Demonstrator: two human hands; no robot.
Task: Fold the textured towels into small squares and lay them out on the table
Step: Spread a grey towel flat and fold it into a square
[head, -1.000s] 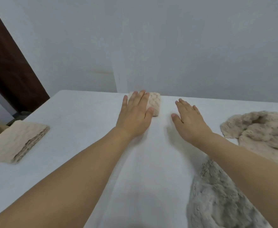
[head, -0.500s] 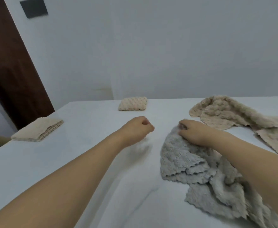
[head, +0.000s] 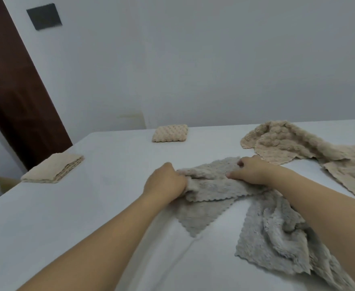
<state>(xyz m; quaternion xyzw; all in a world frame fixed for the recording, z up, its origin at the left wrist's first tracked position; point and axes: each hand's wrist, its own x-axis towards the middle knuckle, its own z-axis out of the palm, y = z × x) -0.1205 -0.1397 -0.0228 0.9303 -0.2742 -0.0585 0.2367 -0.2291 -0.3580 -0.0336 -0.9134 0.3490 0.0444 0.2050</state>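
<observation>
While two beige squares already lie finished on the white table [head: 101, 206], one folded towel [head: 170, 133] at the far edge and a folded stack [head: 54, 168] toward the left, the person is starting on a grey towel [head: 210, 185] in the middle of the table. The left hand [head: 165, 184] has its fingers curled around the towel's bunched left end, and the right hand [head: 250, 172] pinches its upper edge, thumb and fingers closed on the pile. A loose corner of it points toward the person. Beside it on the right sits a second grey towel [head: 277, 238], crumpled, and farther back a heap of beige towels [head: 294, 143] waits unfolded. Whether the two grey cloths overlap under the right forearm is hard to tell. The step in hand looks like spreading the cloth flat; next it likely needs pulling taut and clear of its neighbour, so the edges can be matched for the first fold.
</observation>
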